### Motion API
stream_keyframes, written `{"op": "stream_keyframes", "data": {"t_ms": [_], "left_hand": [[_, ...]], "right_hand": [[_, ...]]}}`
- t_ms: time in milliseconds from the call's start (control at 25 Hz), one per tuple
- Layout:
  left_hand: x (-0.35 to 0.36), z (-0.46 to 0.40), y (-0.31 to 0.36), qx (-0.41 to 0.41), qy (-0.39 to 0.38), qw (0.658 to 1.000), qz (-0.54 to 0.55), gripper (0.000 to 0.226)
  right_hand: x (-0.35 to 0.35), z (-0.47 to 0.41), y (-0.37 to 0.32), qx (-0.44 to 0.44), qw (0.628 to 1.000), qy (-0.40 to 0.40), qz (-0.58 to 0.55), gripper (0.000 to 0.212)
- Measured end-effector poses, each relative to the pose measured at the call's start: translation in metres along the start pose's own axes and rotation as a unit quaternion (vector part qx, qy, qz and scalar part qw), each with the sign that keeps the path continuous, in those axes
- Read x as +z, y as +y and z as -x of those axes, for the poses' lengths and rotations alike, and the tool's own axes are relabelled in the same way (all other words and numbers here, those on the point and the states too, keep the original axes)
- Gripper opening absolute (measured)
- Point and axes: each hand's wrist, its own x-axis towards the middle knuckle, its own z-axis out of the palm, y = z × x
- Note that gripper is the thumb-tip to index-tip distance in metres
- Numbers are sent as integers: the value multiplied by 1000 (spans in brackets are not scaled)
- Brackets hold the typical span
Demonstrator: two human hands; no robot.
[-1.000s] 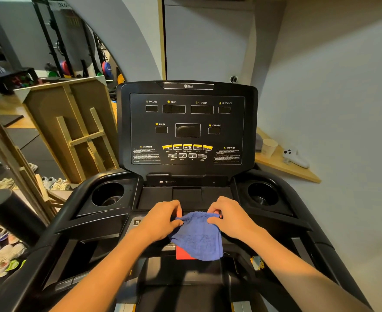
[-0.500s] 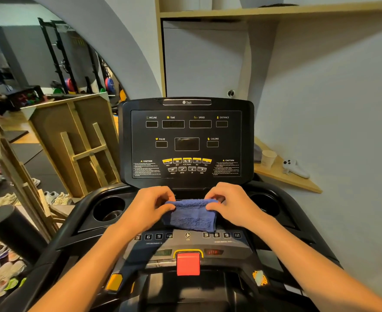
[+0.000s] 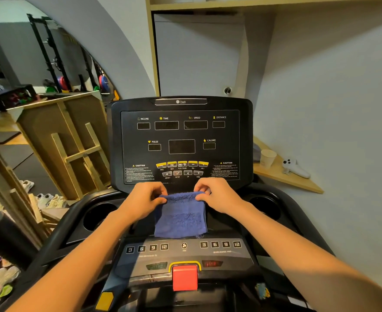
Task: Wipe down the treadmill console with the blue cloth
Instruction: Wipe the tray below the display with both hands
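Observation:
The black treadmill console (image 3: 181,136) stands upright ahead, its display panel dark, with yellow buttons along its lower part. A blue cloth (image 3: 180,218) hangs folded just below the panel, over the console's tray. My left hand (image 3: 144,199) pinches the cloth's top left corner. My right hand (image 3: 219,194) pinches its top right corner. Both hands sit at the bottom edge of the display panel, knuckles toward me. The lower control strip with numbered keys and a red stop button (image 3: 185,276) lies below the cloth.
Cup holders (image 3: 100,216) flank the tray on both sides. A wooden frame (image 3: 73,145) leans at the left, with shoes on the floor. At the right, a wooden shelf (image 3: 298,180) holds a paper cup (image 3: 267,157) and a white toy. A wall is close on the right.
Both hands have lifted the cloth from above the stop button up to the bottom edge of the display panel. The cloth now hangs longer and flatter between them.

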Motion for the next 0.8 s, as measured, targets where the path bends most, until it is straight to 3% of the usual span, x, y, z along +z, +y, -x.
{"op": "stream_keyframes", "data": {"t_ms": [240, 360, 480, 640, 720, 800], "left_hand": [[15, -37, -29, -13, -57, 998, -36, 9], [19, -45, -31, 26, -54, 996, -73, 9], [27, -42, -32, 69, -20, 986, -152, 19], [41, -26, -25, 34, 86, 984, -150, 35], [52, -13, -21, 89, 102, 983, -125, 30], [66, -2, -27, 166, 46, 974, -145, 21]], "right_hand": [[18, -30, 19, 8, 997, -40, 65, 10], [24, -34, 22, -29, 990, -38, 135, 12], [31, -31, 24, -51, 981, -23, 186, 18], [39, -18, 22, -97, 975, 28, 197, 17], [48, -10, 23, -141, 967, 1, 211, 14], [59, -4, 27, -161, 952, -70, 250, 20]]}}
